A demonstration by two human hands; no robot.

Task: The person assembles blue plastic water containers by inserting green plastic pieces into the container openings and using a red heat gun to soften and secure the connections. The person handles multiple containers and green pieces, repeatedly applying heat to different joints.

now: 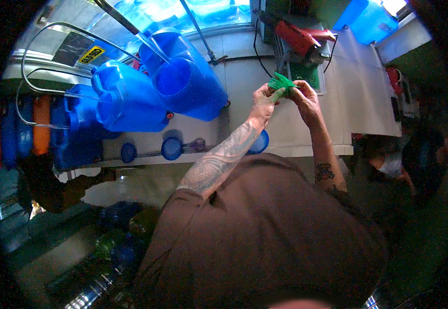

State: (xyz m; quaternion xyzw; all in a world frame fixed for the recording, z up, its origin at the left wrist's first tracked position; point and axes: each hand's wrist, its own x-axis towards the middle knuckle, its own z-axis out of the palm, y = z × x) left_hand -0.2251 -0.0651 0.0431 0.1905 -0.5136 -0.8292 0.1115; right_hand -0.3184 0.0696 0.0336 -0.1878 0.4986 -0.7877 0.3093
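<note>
The left hand (264, 104) is pinching a bundle of thin green strips (281, 82) between thumb and fingers, and the right hand (307, 99) is pinching its right side with the fingertips. Both grips are pressing close around the bundle, leaving the free ends fanning upward; holding it from two sides is probably keeping the loose strips from slipping apart. The bundle is hovering above the worktop (366, 95), in front of the wearer's brown shirt (265, 221), where both arms are reaching comfortably.

Just beyond the right hand, a pale tray (321, 86) is holding more green material (301, 75), seemingly kept near for easy picking. A red tool (299, 37) is lying over the tray's far part; I cannot tell its exact kind. A black cable (256, 49) is trailing beside it.

To the left, large blue containers (201, 92) are standing in a row near the window, with pale tubes (154, 49) running to them. Blue round lids (172, 148) are lying along the worktop's near edge, perhaps taken off to leave the mouths open. Something purplish (198, 144) is lying beside one lid, too blurred to name.
</note>
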